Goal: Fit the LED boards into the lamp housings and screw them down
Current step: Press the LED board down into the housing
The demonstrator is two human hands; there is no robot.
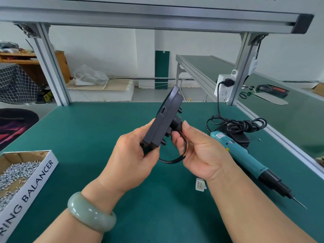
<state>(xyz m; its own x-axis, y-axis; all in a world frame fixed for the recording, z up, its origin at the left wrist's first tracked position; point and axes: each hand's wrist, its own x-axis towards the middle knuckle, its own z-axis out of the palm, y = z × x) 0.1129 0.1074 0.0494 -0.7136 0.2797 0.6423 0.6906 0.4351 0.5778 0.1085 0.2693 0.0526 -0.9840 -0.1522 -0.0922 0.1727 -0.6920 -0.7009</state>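
A black lamp housing (166,114) is held up on edge above the green bench, tilted away from me. My left hand (133,155) grips its lower end. My right hand (198,151) pinches the black fitting on the housing's back, where a black cable (171,161) loops down under the palm. A white plug (200,184) at the cable's end hangs near my right wrist. A teal electric screwdriver (245,156) lies on the bench to the right, tip pointing toward me. No LED board shows.
A cardboard box of small silver screws (17,172) sits at the front left. A coiled black power cord (236,125) and adapter lie behind the screwdriver. Aluminium frame posts (50,67) stand at the back corners, with a socket strip (225,88) on the right one.
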